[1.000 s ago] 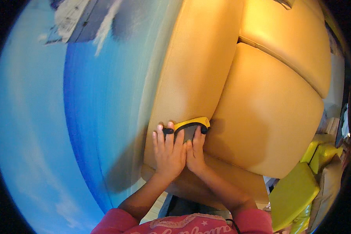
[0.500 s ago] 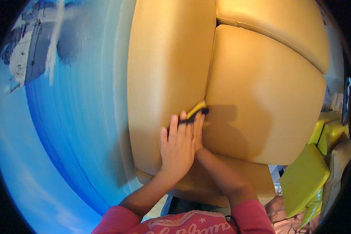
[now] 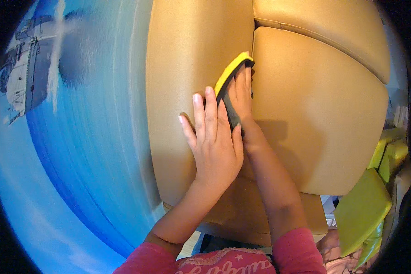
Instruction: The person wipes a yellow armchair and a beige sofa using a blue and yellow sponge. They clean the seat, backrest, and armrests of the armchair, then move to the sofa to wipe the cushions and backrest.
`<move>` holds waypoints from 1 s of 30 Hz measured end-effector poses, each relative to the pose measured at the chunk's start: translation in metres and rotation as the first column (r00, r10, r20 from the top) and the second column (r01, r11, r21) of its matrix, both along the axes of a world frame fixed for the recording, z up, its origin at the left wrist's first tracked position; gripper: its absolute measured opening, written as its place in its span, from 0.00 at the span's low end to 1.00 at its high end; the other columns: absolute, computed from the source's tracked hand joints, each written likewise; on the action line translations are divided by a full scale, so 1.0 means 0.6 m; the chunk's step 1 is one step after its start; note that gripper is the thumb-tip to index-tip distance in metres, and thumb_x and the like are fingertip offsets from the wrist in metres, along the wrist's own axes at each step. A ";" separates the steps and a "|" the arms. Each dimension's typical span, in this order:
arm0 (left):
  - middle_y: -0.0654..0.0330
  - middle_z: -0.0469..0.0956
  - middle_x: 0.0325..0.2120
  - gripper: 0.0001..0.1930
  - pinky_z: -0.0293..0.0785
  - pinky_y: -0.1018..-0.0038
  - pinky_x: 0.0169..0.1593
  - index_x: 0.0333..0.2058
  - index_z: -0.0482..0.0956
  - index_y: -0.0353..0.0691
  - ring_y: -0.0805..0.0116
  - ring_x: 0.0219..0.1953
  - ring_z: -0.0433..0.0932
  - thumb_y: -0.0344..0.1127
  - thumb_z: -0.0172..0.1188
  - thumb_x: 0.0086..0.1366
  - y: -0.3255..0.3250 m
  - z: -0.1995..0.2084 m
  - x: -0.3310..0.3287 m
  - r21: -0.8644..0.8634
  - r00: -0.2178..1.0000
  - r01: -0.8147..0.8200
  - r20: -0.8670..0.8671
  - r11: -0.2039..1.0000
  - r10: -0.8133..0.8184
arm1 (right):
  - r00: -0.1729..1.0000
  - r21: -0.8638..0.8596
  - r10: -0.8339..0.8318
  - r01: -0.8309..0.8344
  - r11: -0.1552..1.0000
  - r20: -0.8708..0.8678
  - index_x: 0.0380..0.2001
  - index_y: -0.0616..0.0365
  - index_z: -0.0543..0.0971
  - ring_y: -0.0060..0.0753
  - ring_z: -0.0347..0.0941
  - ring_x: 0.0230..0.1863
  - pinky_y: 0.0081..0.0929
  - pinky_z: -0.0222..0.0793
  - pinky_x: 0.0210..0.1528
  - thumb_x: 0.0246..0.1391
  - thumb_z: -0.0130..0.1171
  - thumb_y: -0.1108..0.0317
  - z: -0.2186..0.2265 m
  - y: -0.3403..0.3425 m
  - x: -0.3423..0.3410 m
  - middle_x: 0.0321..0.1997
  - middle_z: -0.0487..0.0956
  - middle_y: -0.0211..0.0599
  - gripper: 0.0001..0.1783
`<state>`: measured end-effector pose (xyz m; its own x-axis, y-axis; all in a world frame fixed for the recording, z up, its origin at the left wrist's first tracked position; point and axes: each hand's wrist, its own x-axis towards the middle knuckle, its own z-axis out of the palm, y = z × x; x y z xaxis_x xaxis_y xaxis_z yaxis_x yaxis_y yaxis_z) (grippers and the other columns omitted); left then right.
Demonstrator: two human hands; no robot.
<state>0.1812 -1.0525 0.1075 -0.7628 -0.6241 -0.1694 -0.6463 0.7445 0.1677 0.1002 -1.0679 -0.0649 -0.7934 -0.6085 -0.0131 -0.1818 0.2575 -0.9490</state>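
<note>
A curved pad (image 3: 231, 76) with a bright yellow layer, a black edge and a dark grey face stands against the tan backrest (image 3: 182, 55), just left of the seam with the seat cushion. It may be a cleaning sponge; its exact kind is unclear. My right hand (image 3: 242, 91) lies along the dark face with fingers stretched forward, pressing the pad to the backrest; some fingertips are hidden. Nearer to me, my left hand (image 3: 214, 137) has its fingers spread, the longer ones beside the pad's lower end and touching the backrest. Part of the pad is behind it.
The tan seat cushion (image 3: 315, 100) spreads to the right, with another cushion (image 3: 324, 27) beyond it. A blue painted wall (image 3: 86, 150) showing a ship runs along the left. Yellow-green cushions (image 3: 363, 212) stand at the lower right.
Both hands have moved forward along the backrest, away from me, and the pad with them. More of the pad now shows, tilted more upright. My left fingers have spread, and the hands have separated slightly.
</note>
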 end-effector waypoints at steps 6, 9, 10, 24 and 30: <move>0.33 0.45 0.72 0.34 0.35 0.38 0.72 0.68 0.54 0.25 0.32 0.74 0.42 0.38 0.52 0.69 -0.011 0.030 0.073 0.053 0.992 -0.102 -0.071 0.993 0.106 | 0.984 -0.040 0.039 -0.047 0.998 -0.172 0.60 0.75 0.63 0.76 0.51 0.71 0.59 0.47 0.73 0.63 0.54 0.54 0.066 0.026 0.084 0.75 0.50 0.70 0.35; 0.31 0.47 0.71 0.35 0.42 0.43 0.73 0.67 0.54 0.24 0.32 0.73 0.46 0.39 0.54 0.68 -0.061 0.039 0.111 0.162 0.975 -0.150 -0.137 0.975 0.173 | 0.982 0.071 0.145 -0.137 0.988 -0.122 0.56 0.74 0.67 0.75 0.54 0.70 0.65 0.48 0.71 0.56 0.61 0.48 0.154 0.035 0.113 0.74 0.52 0.71 0.39; 0.29 0.49 0.70 0.33 0.47 0.45 0.72 0.67 0.54 0.22 0.29 0.72 0.49 0.39 0.49 0.71 -0.079 0.040 0.111 0.138 0.984 -0.091 -0.139 0.986 0.110 | 0.975 0.062 0.142 -0.134 0.989 -0.170 0.55 0.68 0.71 0.71 0.56 0.69 0.67 0.50 0.70 0.54 0.62 0.50 0.154 0.027 0.108 0.75 0.55 0.61 0.35; 0.31 0.57 0.67 0.28 0.55 0.45 0.68 0.64 0.66 0.32 0.31 0.67 0.59 0.45 0.48 0.73 -0.203 -0.004 -0.003 0.200 0.786 -0.217 -0.545 0.956 0.292 | 0.789 0.293 0.198 -0.024 0.956 -0.582 0.60 0.50 0.76 0.60 0.59 0.69 0.59 0.55 0.70 0.50 0.68 0.62 0.211 -0.143 -0.041 0.74 0.62 0.41 0.31; 0.40 0.53 0.71 0.32 0.35 0.41 0.72 0.65 0.65 0.37 0.29 0.73 0.47 0.51 0.52 0.70 -0.147 0.024 -0.002 0.079 0.970 0.006 -0.243 0.997 0.014 | 0.933 0.046 0.020 -0.004 0.999 -0.359 0.63 0.45 0.72 0.69 0.59 0.68 0.55 0.61 0.66 0.62 0.55 0.66 0.102 -0.028 0.047 0.74 0.58 0.55 0.25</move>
<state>0.1803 -1.1406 0.1219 -0.7845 -0.6195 -0.0280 -0.5820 0.7201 0.3778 0.1285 -1.0847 -0.0035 -0.7425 -0.6236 0.2447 -0.5121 0.2929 -0.8074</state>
